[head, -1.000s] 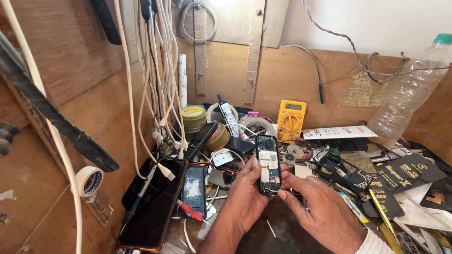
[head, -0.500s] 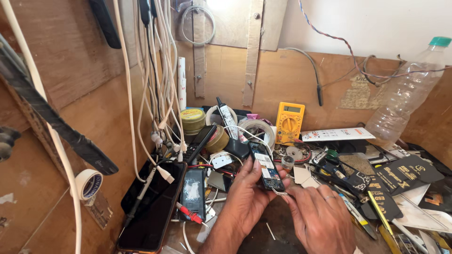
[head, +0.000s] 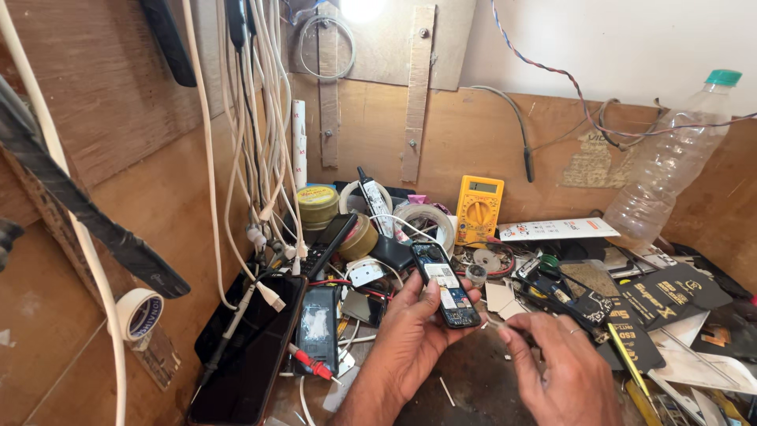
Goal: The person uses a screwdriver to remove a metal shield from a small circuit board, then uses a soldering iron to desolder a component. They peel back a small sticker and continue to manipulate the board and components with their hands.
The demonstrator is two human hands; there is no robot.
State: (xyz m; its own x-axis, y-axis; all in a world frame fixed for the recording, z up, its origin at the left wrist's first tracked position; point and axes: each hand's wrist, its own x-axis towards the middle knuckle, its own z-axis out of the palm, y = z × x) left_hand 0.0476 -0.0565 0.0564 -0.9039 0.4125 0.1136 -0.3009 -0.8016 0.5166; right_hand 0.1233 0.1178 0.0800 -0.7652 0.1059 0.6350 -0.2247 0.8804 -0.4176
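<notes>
Near the middle of the cluttered bench, a small opened phone [head: 445, 285] is gripped in the left hand [head: 410, 335], fingers curled under it and the thumb pressed along its near left edge. The phone is held tilted, its back cover off and the exposed inside turned up toward the head camera, presumably so the parts can be inspected under the lamp [head: 363, 8] above. It is kept clear of the bench, just above the dark work mat [head: 473, 383].

The right hand [head: 556, 367] is held just right of the phone, not touching it. Its thumb and forefinger are pinched together; whether something tiny is held between them cannot be told.

Surroundings noted:
- 1 yellow multimeter [head: 478, 208] is propped against the far wooden wall, dial facing out, readable from the work spot.
- 2 tape rolls [head: 319, 205] are stacked far left of it.
- 1 clear plastic bottle [head: 670, 170] is leaned at the far right.
- 1 dark phone [head: 319, 327] with a cracked face is laid flat left of the hands, beside a larger black slab [head: 244, 355].
- White cables [head: 260, 118] are hung from the left wall, ends dangling within reach.
- Black printed cards [head: 670, 292] are scattered at the right.
</notes>
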